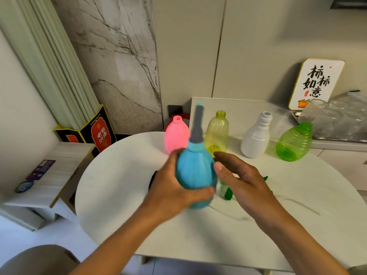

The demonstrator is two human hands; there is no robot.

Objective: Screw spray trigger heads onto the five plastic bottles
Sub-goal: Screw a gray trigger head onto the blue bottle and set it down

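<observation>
blue bottle in my left hand, trigger head already on it

my left hand [174,187] grips the blue bottle [195,171] around its round belly, thumb across the front, holding it tilted above the white table [119,185]; a grey spray trigger head [197,124] with a light blue tip stands on its neck, blurred. my right hand [242,181] is just beside the bottle with fingers straight and relaxed, grasping nothing, thumb near the bottle's side; i cannot tell if it touches. behind, four bottles stand in a row with bare necks: the pink bottle [175,133], the yellow bottle [217,132], the white bottle [256,135] and the green ribbed bottle [294,143]. a green trigger piece [228,193] lies on the table under my right hand, mostly hidden. a framed calligraphy sign [315,82] leans on the wall at the back right.
</observation>
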